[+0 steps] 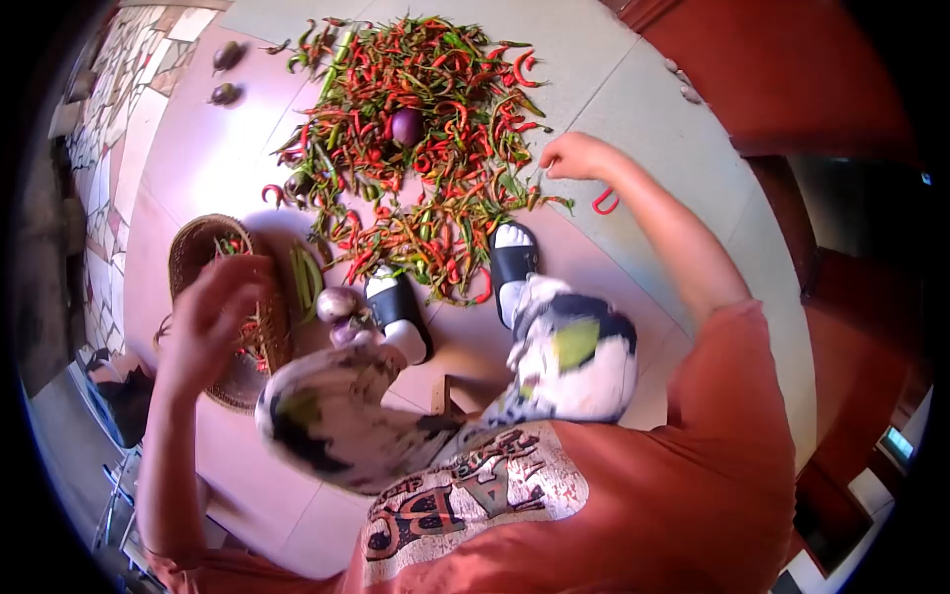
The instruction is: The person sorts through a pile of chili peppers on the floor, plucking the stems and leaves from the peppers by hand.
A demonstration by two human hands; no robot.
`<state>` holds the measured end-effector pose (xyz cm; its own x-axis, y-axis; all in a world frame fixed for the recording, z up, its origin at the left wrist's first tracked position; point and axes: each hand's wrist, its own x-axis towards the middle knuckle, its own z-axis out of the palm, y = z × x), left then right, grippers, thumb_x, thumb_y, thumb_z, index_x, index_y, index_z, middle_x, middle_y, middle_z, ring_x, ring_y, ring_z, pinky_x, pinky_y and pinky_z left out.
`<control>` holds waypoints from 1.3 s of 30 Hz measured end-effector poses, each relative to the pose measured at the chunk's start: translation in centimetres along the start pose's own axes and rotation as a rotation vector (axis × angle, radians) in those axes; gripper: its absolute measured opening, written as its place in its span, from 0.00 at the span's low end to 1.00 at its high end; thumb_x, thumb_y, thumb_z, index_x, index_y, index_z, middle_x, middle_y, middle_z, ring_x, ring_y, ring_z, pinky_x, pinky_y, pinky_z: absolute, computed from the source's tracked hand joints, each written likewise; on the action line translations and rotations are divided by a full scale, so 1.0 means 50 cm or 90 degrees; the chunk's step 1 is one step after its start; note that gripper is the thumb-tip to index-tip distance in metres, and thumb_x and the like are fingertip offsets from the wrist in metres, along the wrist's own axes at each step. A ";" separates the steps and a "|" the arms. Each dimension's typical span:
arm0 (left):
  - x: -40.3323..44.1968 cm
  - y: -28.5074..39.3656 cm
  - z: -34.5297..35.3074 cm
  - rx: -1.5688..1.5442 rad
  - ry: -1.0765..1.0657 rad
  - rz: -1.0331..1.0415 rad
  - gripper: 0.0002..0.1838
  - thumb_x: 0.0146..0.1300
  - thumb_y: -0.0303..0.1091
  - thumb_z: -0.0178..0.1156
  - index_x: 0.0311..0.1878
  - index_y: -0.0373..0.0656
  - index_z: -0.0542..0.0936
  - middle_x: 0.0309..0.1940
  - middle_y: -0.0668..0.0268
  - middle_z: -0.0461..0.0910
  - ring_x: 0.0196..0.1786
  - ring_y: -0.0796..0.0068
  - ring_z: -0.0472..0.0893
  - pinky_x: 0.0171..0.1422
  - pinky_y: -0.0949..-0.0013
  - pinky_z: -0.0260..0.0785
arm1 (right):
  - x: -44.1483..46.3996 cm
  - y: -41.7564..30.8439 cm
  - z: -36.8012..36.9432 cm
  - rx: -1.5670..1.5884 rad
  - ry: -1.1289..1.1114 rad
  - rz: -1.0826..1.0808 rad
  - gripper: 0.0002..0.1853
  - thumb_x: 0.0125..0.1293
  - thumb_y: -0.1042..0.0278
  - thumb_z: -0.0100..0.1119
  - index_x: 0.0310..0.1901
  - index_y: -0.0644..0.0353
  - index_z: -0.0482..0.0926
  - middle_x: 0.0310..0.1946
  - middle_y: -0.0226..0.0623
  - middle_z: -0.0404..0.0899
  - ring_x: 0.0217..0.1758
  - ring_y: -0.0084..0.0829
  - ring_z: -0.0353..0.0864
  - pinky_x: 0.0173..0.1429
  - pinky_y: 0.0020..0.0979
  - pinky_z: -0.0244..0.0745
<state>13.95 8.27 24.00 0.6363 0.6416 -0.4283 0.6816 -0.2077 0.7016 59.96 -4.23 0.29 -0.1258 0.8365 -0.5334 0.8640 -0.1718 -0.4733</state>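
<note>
My left hand (pixel 223 302), blurred by motion, is over the woven basket (pixel 183 259) on the left; its fingers cannot be made out clearly. Inside that basket lie red and green chili peppers (pixel 259 342). To the right, my right hand (pixel 574 158) hovers beside the edge of a wide pile of red and green chili peppers (pixel 435 74) on the floor. Its fingers are curled closed, and whatever they may hold is too small to name. A round purple eggplant (pixel 407 127) rests on the pile.
Two dark eggplants (pixel 228 56) lie at the upper left. Long green pods (pixel 307 282) and pale purple round vegetables (pixel 338 304) sit between the basket and my left sandal (pixel 401 307). A red looped handle (pixel 606 201) lies right of the pile. Red furniture (pixel 772 69) stands at right.
</note>
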 end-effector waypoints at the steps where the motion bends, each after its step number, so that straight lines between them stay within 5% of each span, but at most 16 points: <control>1: 0.067 0.020 0.031 0.129 -0.128 0.039 0.16 0.67 0.34 0.51 0.54 0.39 0.74 0.42 0.61 0.80 0.43 0.69 0.80 0.52 0.69 0.71 | 0.042 0.016 0.027 0.014 -0.011 0.003 0.16 0.55 0.64 0.61 0.47 0.51 0.81 0.36 0.37 0.83 0.38 0.34 0.82 0.42 0.35 0.77; 5: 0.346 -0.035 0.260 0.469 -0.344 -0.002 0.19 0.60 0.39 0.57 0.53 0.44 0.75 0.45 0.58 0.78 0.49 0.56 0.78 0.55 0.62 0.70 | 0.205 0.053 0.151 0.187 0.216 0.098 0.14 0.57 0.63 0.56 0.46 0.47 0.81 0.40 0.39 0.81 0.43 0.42 0.80 0.48 0.39 0.75; 7: 0.434 -0.137 0.404 0.536 -0.172 0.174 0.20 0.60 0.40 0.56 0.55 0.45 0.74 0.49 0.59 0.76 0.52 0.54 0.76 0.54 0.58 0.71 | 0.231 0.041 0.183 0.235 0.419 0.119 0.10 0.59 0.63 0.55 0.43 0.48 0.80 0.41 0.36 0.79 0.40 0.43 0.80 0.44 0.40 0.75; 9: 0.488 -0.138 0.505 0.561 -0.102 0.149 0.20 0.60 0.39 0.56 0.55 0.45 0.73 0.50 0.58 0.73 0.52 0.55 0.75 0.53 0.58 0.71 | 0.242 0.034 0.206 0.186 0.484 0.154 0.10 0.59 0.63 0.58 0.43 0.50 0.80 0.39 0.36 0.79 0.37 0.40 0.80 0.41 0.36 0.75; 13: 0.533 -0.158 0.617 0.251 0.132 0.075 0.13 0.60 0.35 0.57 0.45 0.40 0.78 0.35 0.53 0.76 0.38 0.52 0.79 0.44 0.57 0.73 | 0.256 0.046 0.243 0.083 0.436 0.108 0.09 0.59 0.58 0.59 0.41 0.46 0.80 0.38 0.34 0.78 0.36 0.41 0.80 0.38 0.38 0.75; 16: 0.527 -0.167 0.676 -0.061 0.163 -0.055 0.09 0.60 0.34 0.57 0.37 0.38 0.81 0.35 0.49 0.78 0.38 0.49 0.79 0.45 0.56 0.72 | 0.275 0.044 0.239 -0.004 0.408 0.099 0.13 0.57 0.55 0.62 0.44 0.42 0.78 0.36 0.35 0.76 0.33 0.42 0.81 0.35 0.41 0.76; 19: 0.488 -0.170 0.710 -0.164 0.130 -0.087 0.09 0.60 0.33 0.57 0.38 0.38 0.80 0.36 0.50 0.78 0.38 0.49 0.79 0.45 0.56 0.72 | 0.291 0.040 0.242 -0.113 0.375 0.115 0.17 0.55 0.55 0.63 0.47 0.38 0.76 0.35 0.35 0.75 0.31 0.42 0.81 0.32 0.43 0.77; 29: 0.482 -0.221 0.717 0.069 0.213 -0.021 0.09 0.58 0.32 0.60 0.42 0.44 0.80 0.36 0.60 0.76 0.36 0.56 0.79 0.38 0.59 0.73 | 0.268 0.047 0.246 -0.176 0.291 0.192 0.16 0.53 0.62 0.63 0.45 0.42 0.76 0.36 0.35 0.75 0.35 0.42 0.81 0.35 0.42 0.77; 32: 0.472 -0.222 0.743 0.110 0.201 -0.009 0.11 0.58 0.33 0.59 0.44 0.45 0.80 0.39 0.61 0.77 0.39 0.57 0.79 0.43 0.60 0.73 | 0.260 0.057 0.241 -0.183 0.288 0.137 0.10 0.54 0.62 0.63 0.38 0.47 0.78 0.35 0.33 0.75 0.36 0.39 0.80 0.36 0.40 0.76; 39: 0.425 -0.206 0.791 0.109 0.190 0.049 0.14 0.57 0.33 0.59 0.47 0.43 0.80 0.38 0.59 0.77 0.43 0.58 0.77 0.45 0.60 0.72 | 0.197 0.087 0.286 -0.086 0.359 0.033 0.09 0.56 0.61 0.62 0.40 0.45 0.79 0.35 0.30 0.75 0.35 0.39 0.80 0.37 0.40 0.77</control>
<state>34.72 -5.17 -14.85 0.5721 0.8013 -0.1753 0.7028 -0.3687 0.6084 55.53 -4.16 -17.06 0.1656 0.9830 -0.0793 0.9212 -0.1829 -0.3433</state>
